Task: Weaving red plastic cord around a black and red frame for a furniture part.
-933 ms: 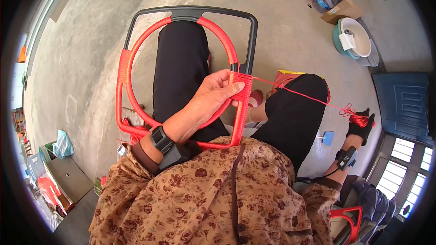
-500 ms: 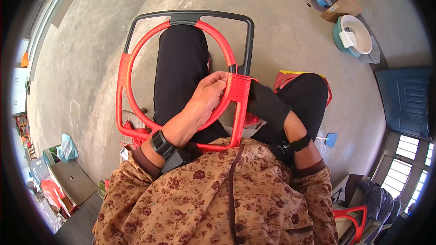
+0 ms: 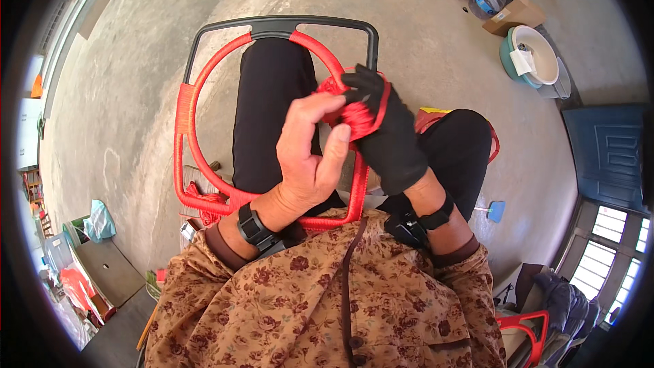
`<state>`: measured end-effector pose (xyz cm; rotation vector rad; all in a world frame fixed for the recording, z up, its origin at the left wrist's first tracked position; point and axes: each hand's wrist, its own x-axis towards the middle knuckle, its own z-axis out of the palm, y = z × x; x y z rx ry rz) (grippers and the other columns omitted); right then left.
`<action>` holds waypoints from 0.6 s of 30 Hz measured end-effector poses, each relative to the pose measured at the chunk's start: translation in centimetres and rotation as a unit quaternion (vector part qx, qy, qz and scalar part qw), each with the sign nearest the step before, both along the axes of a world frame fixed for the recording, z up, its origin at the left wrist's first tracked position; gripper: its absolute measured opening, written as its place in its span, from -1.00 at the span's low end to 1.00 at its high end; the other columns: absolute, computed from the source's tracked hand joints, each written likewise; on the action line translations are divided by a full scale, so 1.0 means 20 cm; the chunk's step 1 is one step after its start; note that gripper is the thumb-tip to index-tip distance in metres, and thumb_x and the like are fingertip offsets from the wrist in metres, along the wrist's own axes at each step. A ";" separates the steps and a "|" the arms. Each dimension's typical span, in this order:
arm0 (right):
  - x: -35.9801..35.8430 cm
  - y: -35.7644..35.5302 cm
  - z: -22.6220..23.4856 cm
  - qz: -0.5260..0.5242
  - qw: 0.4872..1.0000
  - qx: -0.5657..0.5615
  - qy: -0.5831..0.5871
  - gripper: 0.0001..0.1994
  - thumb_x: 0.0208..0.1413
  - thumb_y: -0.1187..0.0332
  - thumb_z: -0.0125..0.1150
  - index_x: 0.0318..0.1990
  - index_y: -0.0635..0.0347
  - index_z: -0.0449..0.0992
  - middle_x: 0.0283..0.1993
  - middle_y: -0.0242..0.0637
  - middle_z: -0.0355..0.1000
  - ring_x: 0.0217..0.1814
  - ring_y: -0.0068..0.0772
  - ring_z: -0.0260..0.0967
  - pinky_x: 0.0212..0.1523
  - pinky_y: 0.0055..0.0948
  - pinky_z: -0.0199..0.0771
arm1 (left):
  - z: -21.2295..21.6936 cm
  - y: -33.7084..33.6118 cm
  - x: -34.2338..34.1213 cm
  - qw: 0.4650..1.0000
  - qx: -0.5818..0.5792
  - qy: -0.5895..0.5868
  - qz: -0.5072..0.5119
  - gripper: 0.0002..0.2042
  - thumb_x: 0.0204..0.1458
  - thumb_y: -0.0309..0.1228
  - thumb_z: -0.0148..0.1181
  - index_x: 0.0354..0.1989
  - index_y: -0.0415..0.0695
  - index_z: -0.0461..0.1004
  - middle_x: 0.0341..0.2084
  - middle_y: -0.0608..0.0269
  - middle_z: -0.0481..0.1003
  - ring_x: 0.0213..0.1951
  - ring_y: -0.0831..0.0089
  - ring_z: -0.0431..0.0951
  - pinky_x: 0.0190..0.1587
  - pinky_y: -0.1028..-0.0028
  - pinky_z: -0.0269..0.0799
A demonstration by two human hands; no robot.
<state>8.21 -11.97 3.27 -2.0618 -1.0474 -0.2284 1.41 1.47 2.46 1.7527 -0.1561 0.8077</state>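
A rectangular chair-like frame [image 3: 272, 25] with a round inner ring rests across my lap. Its far part is bare black, while red cord [image 3: 184, 112] is wound tightly around the ring and the nearer sides. In a black glove, my right hand [image 3: 394, 143] grips a bundle of red cord [image 3: 362, 121] over the frame's right side, with a strand looped over the glove. Bare, my left hand [image 3: 306, 146] has thumb and fingers spread, their tips at the bundle's left side. Both hands hide the right part of the ring and the winding there.
More red cord [image 3: 204, 197] lies on a small wooden surface by the frame's near left corner. Nested basins [image 3: 535, 54], a cardboard box [image 3: 514, 13] and a water bottle [image 3: 485, 1] stand far right. A blue fly swatter [image 3: 496, 210] is right of my knee.
My right hand has come up from beside the frame to above it, bringing the red cord bundle into view. My left hand has let go of the wound side and spread its fingers.
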 end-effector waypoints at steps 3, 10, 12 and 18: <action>-0.01 -0.13 0.08 -0.129 0.958 0.038 0.255 -0.69 -0.19 0.39 0.26 -0.20 0.20 0.51 -0.30 -0.20 0.50 -0.22 -0.17 0.48 -0.20 -0.29 0.45 | -0.06 0.02 0.01 0.985 -0.104 0.135 -0.026 -0.78 0.18 -0.52 -0.02 -0.04 -0.34 0.32 -0.16 0.15 0.40 -0.17 0.52 0.43 -0.08 0.55 0.35; 0.15 -0.92 -0.06 -0.327 0.895 0.058 0.299 -0.80 -0.04 0.46 0.15 -0.23 0.29 0.51 -0.28 -0.20 0.50 -0.27 -0.28 0.46 -0.20 -0.32 0.45 | -0.09 0.04 0.03 0.888 -0.348 0.273 -0.126 -0.81 0.18 -0.44 0.06 -0.09 -0.22 0.36 -0.27 0.31 0.47 -0.25 0.63 0.48 -0.23 0.59 0.47; 0.16 -1.12 -0.02 -0.259 0.937 0.098 0.214 -0.78 0.05 0.41 0.09 -0.22 0.42 0.48 -0.22 -0.11 0.49 -0.12 -0.24 0.45 0.00 -0.32 0.41 | -0.10 0.04 0.04 0.888 -0.356 0.266 -0.115 -0.82 0.17 -0.45 0.07 -0.11 -0.25 0.36 -0.29 0.29 0.48 -0.28 0.63 0.49 -0.23 0.59 0.46; 0.21 -1.38 -0.11 -0.290 0.704 0.531 0.372 -0.83 0.13 0.46 0.05 -0.14 0.29 0.39 -0.51 -0.39 0.24 -0.42 -0.44 0.29 -0.30 -0.35 0.36 | -0.13 0.03 0.05 0.859 -0.403 0.279 -0.149 -0.81 0.16 -0.42 0.10 -0.10 -0.20 0.37 -0.30 0.33 0.49 -0.30 0.64 0.51 -0.24 0.57 0.50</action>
